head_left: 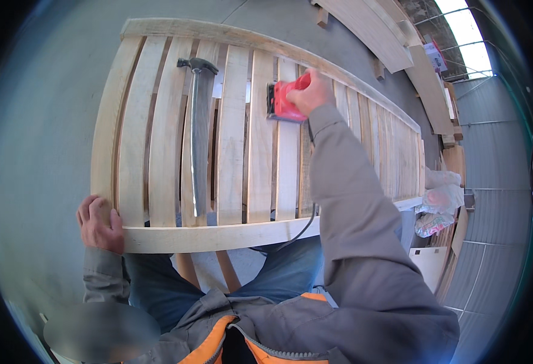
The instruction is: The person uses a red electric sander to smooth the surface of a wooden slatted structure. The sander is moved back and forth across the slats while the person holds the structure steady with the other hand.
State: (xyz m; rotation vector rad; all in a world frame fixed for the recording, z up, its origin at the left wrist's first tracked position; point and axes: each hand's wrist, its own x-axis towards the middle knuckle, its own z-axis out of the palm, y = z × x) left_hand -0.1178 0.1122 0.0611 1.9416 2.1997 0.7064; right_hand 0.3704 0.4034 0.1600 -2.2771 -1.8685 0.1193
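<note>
In front of me lies a long slatted wooden panel [221,234], its pale slats held between two long rails. My right hand [315,94] is closed round a red power sander [286,100], whose black pad end rests on the slats near the far rail. From the sander a dark cord [303,229] runs down over the near rail. At the near left corner my left hand [101,224] grips the panel's edge, fingers curled over it. A claw hammer [198,130] with a metallic-looking handle lies across the slats between my hands, its head toward the far rail.
Grey concrete floor [54,121] surrounds the panel. Long boards [369,30] lie at the far right, with wood offcuts beside them. Plastic bags [441,203] sit past the panel's right end, near a grey corrugated wall [491,158]. Wooden legs [227,271] show between my knees.
</note>
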